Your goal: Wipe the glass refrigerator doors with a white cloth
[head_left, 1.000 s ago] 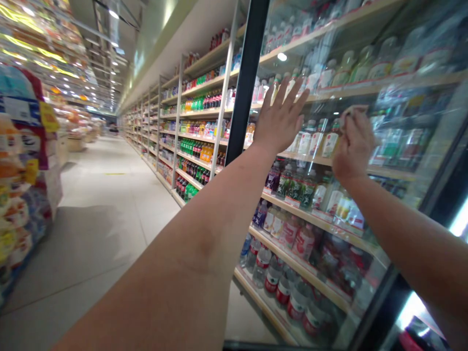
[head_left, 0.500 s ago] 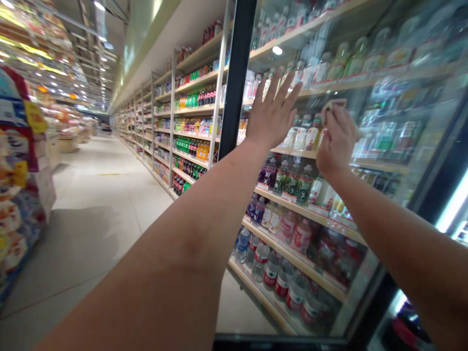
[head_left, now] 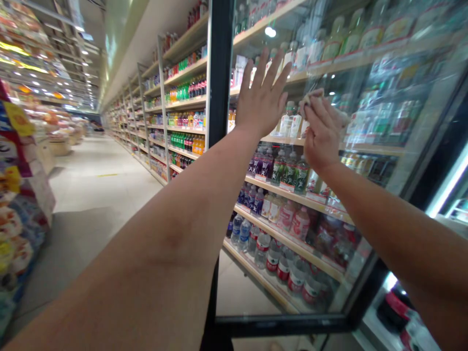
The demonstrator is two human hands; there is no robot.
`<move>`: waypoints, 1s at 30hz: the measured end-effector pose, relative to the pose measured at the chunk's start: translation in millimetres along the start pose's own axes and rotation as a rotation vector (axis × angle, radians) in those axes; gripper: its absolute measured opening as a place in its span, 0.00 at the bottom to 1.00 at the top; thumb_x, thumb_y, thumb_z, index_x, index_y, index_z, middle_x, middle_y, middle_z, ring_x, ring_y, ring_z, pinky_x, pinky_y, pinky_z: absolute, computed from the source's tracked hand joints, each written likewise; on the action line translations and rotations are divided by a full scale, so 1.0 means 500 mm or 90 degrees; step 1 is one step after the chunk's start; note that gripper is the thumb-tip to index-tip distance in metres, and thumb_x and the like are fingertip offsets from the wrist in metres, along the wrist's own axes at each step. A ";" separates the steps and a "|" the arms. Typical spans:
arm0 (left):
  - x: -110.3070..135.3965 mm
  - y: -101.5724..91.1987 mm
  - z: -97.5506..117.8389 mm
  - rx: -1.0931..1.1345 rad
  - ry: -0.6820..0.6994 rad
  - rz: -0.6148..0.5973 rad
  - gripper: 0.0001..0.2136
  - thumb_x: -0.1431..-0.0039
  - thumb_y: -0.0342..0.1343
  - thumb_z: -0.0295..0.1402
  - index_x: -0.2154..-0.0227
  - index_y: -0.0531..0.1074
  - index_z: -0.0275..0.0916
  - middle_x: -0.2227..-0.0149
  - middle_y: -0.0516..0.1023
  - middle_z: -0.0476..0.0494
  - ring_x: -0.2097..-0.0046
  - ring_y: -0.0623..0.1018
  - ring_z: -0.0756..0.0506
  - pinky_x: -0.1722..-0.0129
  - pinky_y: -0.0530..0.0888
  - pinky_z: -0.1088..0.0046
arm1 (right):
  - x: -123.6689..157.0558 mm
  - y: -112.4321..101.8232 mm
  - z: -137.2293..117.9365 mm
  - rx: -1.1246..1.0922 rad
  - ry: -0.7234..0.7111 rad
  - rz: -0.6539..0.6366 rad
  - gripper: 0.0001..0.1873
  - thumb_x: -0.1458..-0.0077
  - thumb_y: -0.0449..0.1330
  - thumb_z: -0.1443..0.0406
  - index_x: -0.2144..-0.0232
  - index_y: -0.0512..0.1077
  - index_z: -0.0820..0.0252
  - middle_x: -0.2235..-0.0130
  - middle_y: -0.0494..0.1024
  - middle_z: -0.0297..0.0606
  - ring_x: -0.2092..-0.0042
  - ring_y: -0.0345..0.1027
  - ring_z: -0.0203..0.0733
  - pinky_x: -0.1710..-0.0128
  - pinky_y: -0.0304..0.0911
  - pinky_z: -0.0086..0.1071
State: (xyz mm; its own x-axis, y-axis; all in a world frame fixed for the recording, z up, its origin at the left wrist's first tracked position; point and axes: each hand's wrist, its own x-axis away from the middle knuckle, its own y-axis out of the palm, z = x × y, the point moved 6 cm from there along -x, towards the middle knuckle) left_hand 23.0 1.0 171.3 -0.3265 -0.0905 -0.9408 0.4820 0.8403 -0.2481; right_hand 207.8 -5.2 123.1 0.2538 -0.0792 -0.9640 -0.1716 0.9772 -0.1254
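Observation:
A glass door (head_left: 369, 195) in a black frame (head_left: 218, 68) stands swung open before me, with shelves of bottles showing through the pane. My left hand (head_left: 261, 100) lies flat against the glass near the frame's left upright, fingers spread and holding nothing. To its right, my right hand (head_left: 323, 129) presses a pale cloth (head_left: 340, 117) to the pane. Its fingers are bent over the cloth, and part of the cloth shows past both sides of the hand. Faint streaks and reflections cross the glass above and right of this hand.
Long drink shelves (head_left: 186, 102) run away on the left of the door. A pale tiled aisle (head_left: 91, 180) lies beside them, with stacked packaged goods (head_left: 18, 195) at the far left. The lit cooler interior (head_left: 449, 190) shows at the right edge.
My right hand has shifted left with the cloth, closer to my left hand. The left hand remains flat on the glass. The view has moved slightly, showing more of the door's bottom edge.

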 end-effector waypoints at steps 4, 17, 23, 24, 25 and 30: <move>0.000 0.002 -0.002 -0.005 0.016 0.022 0.56 0.67 0.49 0.54 0.27 0.44 0.59 0.36 0.56 0.84 0.29 0.21 0.58 0.27 0.35 0.53 | -0.018 -0.011 0.000 -0.029 -0.040 -0.062 0.30 0.31 0.39 0.54 0.29 0.52 0.34 0.32 0.65 0.21 0.27 0.46 0.49 0.26 0.42 0.55; -0.001 0.004 -0.002 -0.009 0.012 0.015 0.56 0.68 0.49 0.51 0.27 0.45 0.56 0.36 0.52 0.85 0.33 0.18 0.65 0.26 0.36 0.54 | -0.047 0.004 -0.018 -0.032 -0.005 -0.041 0.30 0.30 0.35 0.54 0.33 0.62 0.40 0.32 0.63 0.22 0.28 0.48 0.46 0.27 0.45 0.53; -0.001 0.000 -0.002 0.011 0.006 0.016 0.49 0.57 0.47 0.49 0.27 0.47 0.56 0.34 0.51 0.84 0.35 0.17 0.66 0.26 0.35 0.56 | -0.085 0.028 0.000 0.051 0.078 0.011 0.31 0.31 0.37 0.54 0.28 0.50 0.41 0.31 0.61 0.21 0.26 0.37 0.43 0.24 0.29 0.46; -0.002 0.001 -0.003 0.015 0.007 0.019 0.48 0.56 0.47 0.49 0.27 0.48 0.55 0.34 0.51 0.84 0.34 0.17 0.65 0.26 0.35 0.56 | -0.074 0.032 -0.012 0.044 0.059 -0.001 0.30 0.31 0.39 0.53 0.29 0.51 0.38 0.32 0.63 0.19 0.26 0.36 0.44 0.24 0.28 0.46; -0.003 0.004 -0.004 0.021 0.010 0.024 0.47 0.55 0.47 0.48 0.27 0.49 0.54 0.33 0.50 0.83 0.34 0.17 0.64 0.26 0.35 0.55 | -0.063 0.032 -0.022 0.029 0.043 -0.010 0.29 0.31 0.39 0.53 0.30 0.54 0.36 0.33 0.65 0.18 0.26 0.37 0.43 0.24 0.29 0.46; -0.012 0.026 -0.015 0.090 0.088 0.147 0.48 0.58 0.49 0.44 0.28 0.46 0.64 0.33 0.51 0.82 0.33 0.19 0.63 0.27 0.38 0.45 | -0.065 0.008 -0.010 -0.061 0.026 0.008 0.26 0.31 0.41 0.59 0.36 0.66 0.41 0.33 0.65 0.22 0.28 0.47 0.43 0.26 0.41 0.51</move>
State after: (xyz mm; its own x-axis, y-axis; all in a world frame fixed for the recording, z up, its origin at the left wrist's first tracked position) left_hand 25.0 16.6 175.3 -0.2987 0.1761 -0.9380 0.6614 0.7467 -0.0705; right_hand 194.1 0.3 152.9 0.2130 -0.0773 -0.9740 -0.2648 0.9550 -0.1336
